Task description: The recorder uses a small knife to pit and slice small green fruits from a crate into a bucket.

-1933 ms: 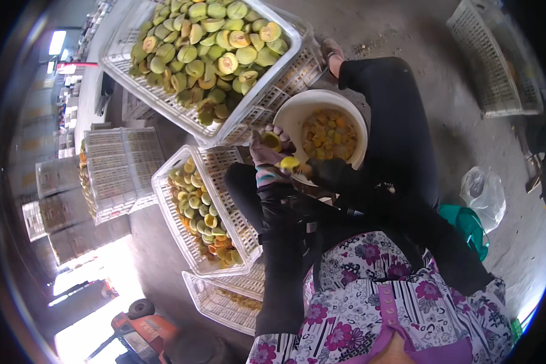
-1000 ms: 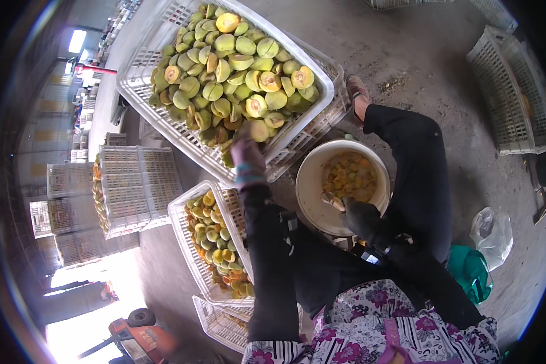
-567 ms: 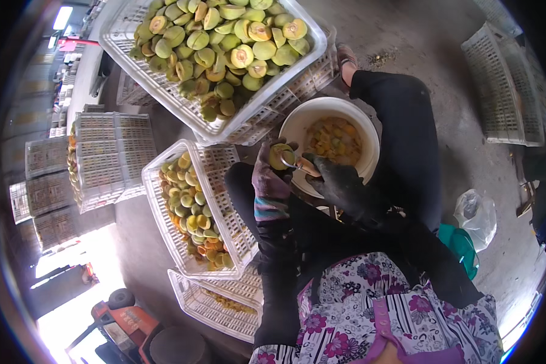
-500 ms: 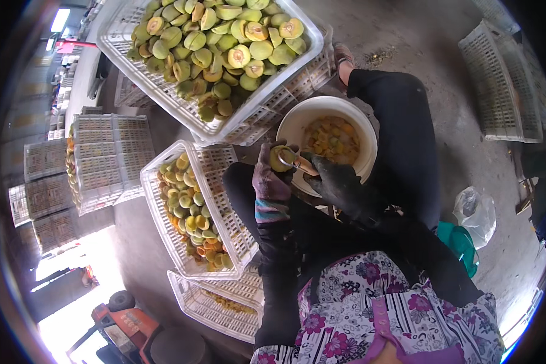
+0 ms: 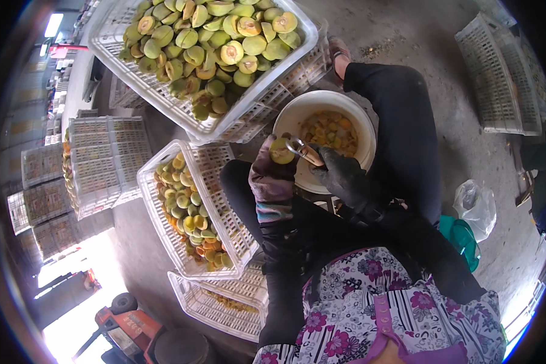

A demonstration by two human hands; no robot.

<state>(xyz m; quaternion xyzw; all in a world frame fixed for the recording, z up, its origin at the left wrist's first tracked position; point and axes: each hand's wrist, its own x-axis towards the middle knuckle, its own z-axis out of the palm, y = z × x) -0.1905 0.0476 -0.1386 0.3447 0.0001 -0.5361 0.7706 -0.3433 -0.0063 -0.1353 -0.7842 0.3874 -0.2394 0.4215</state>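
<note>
My left hand [image 5: 273,170], in a dirty purple-grey knitted glove, is closed round a green-yellow peach half [image 5: 282,151]. Dark-gloved, my right hand [image 5: 343,176] grips the wooden handle of a pitting spoon [image 5: 309,153]. The spoon's curved metal loop is at the peach half's right edge; whether it touches the flesh I cannot tell. Both hands are above the near left rim of a white bucket [image 5: 365,161], which stands between my legs and contains orange-yellow fruit pieces [image 5: 329,130].
Ahead on the left, a large white crate [image 5: 170,109] holds many halved peaches [image 5: 215,51]. Another white crate [image 5: 194,167] of halves stands by my left knee, with a lower crate [image 5: 224,315] behind it. Stacked crates [image 5: 106,158], a red machine [image 5: 130,327] and a clear plastic bag [image 5: 474,209] lie farther out.
The metal loop has drawn from over the peach half to its right edge. My left hand has turned, showing more of the fruit's face. The whole view has shifted slightly.
</note>
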